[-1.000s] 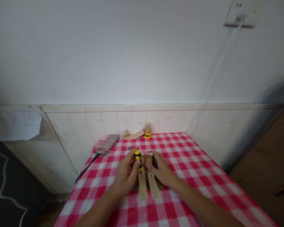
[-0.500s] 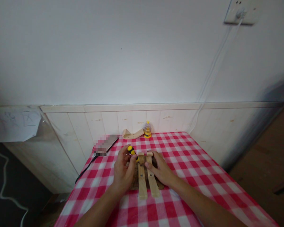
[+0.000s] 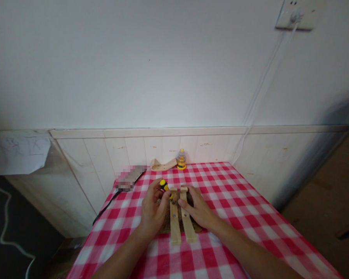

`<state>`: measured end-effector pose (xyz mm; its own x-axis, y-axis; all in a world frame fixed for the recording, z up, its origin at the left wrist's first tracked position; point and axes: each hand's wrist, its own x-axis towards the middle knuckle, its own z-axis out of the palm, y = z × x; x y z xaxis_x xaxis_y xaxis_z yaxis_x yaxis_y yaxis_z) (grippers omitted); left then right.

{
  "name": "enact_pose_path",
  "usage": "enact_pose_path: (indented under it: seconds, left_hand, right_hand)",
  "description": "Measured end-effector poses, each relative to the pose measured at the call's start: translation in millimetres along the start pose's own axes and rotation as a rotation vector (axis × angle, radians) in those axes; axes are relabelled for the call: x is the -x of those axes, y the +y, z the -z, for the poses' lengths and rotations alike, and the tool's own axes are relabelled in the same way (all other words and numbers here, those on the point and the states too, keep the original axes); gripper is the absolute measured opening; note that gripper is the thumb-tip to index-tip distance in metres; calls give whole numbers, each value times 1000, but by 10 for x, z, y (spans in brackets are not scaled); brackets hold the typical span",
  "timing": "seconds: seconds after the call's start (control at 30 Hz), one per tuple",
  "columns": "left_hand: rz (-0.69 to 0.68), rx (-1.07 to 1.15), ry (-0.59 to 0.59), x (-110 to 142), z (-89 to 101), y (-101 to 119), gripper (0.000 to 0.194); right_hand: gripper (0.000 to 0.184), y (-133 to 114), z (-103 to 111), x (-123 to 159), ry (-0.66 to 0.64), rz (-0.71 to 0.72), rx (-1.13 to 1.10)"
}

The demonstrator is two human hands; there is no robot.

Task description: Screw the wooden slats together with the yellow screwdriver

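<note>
Two pale wooden slats (image 3: pixel 180 221) lie side by side on a brown piece over the red-and-white checked tablecloth (image 3: pixel 235 217). My left hand (image 3: pixel 152 213) is closed round a yellow-and-black screwdriver (image 3: pixel 164 186), whose tip points down at the far end of the left slat. My right hand (image 3: pixel 198 209) rests on the right slat, fingers pressed against it and holding it.
At the table's far edge, against the white panelled wall, lie a curved wooden piece (image 3: pixel 162 166) and a small yellow container (image 3: pixel 180 160). A flat blurred object (image 3: pixel 130 178) with a black cable lies at the far left. A socket (image 3: pixel 296 15) hangs on the wall.
The screwdriver stood upright a second ago, then tilted back to the left; now it sits slightly nearer the slat. The right hand has stayed put.
</note>
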<state>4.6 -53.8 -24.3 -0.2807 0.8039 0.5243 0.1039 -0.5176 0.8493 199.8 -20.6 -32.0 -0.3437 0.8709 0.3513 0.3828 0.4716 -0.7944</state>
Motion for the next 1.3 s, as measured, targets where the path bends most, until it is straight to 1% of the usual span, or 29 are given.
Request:
enact_pose_path:
  seconds: [0.23, 0.33, 0.5, 0.67, 0.83, 1.0, 1.2, 1.3]
  left_hand:
    - [1, -70, 2, -18, 2, 29, 43]
    - [28, -20, -14, -27, -5, 43, 44]
    - [102, 38, -59, -26, -13, 64, 41]
    - [96, 66, -120, -25, -13, 84, 42]
    - [76, 37, -151, -25, 4, 95, 44]
    - [68, 6, -209, -25, 30, 114, 42]
    - [73, 29, -213, -14, 32, 74, 41]
    - [99, 90, -164, -2, 26, 64, 41]
  right_hand:
    - [37, -3, 4, 5, -9, -13, 2]
    - [38, -11, 12, 10, -14, -18, -1]
    - [39, -14, 14, 7, -13, -13, -11]
    - [42, 15, 1, -8, -10, -7, -26]
    - [41, 23, -2, -11, -2, -8, -14]
    - [42, 17, 2, 0, -7, -16, -13]
    - [43, -2, 10, 1, -17, -10, -16]
    - [43, 1, 9, -1, -7, -10, -14]
